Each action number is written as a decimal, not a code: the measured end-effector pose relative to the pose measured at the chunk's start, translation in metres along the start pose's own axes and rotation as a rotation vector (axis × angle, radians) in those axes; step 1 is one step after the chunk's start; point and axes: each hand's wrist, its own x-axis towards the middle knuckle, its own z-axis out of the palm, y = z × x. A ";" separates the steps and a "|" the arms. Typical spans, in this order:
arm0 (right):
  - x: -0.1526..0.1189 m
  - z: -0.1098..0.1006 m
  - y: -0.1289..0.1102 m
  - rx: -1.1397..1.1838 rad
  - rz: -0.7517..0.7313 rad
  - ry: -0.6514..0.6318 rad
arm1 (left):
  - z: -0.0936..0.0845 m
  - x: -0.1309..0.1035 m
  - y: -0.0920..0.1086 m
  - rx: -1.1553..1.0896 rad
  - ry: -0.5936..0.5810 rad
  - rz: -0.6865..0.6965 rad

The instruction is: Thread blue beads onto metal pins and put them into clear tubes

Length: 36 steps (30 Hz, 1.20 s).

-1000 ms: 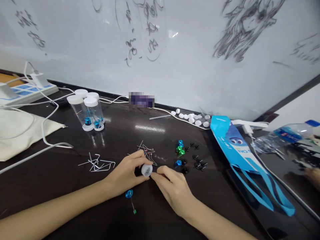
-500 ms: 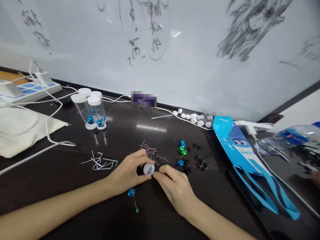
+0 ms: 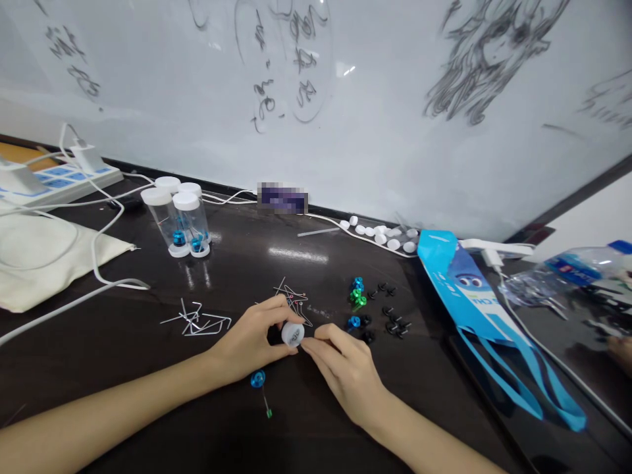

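"Anything at risk, lower centre of the frame?"

"Blue wheel [image 3: 257,378], just below the left hand [image 3: 254,332]. Easily knocked by a dropping wrist, probably."

"And mid-frame?"

"Left hand closed in a pinch on a white cap [image 3: 293,334]; right hand [image 3: 343,372] half curled at its edge, exact spread and hold impossible to tell. Might slip from uneven pressure."

"In the way?"

"Thin rods [image 3: 297,305] right behind the cap, partly masked by the left hand; hex keys [image 3: 194,324] off left, screws [image 3: 394,327] off right. Farther, upper left, capped tubes [image 3: 190,225], well apart from both hands."

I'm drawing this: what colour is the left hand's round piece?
The round piece is white with dark marks, best in the head view.
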 end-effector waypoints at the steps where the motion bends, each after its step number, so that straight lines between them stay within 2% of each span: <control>1: 0.000 0.000 0.000 -0.005 0.003 0.003 | 0.000 0.000 0.000 0.003 -0.001 -0.001; 7: -0.001 0.000 0.000 -0.020 0.012 0.024 | 0.002 -0.002 -0.003 0.012 0.000 0.016; 27: -0.002 0.001 0.001 -0.054 0.023 -0.026 | 0.001 -0.001 -0.001 0.030 0.015 0.014; 36: 0.000 -0.002 -0.003 -0.146 -0.023 -0.056 | 0.000 -0.002 0.001 0.046 0.006 -0.009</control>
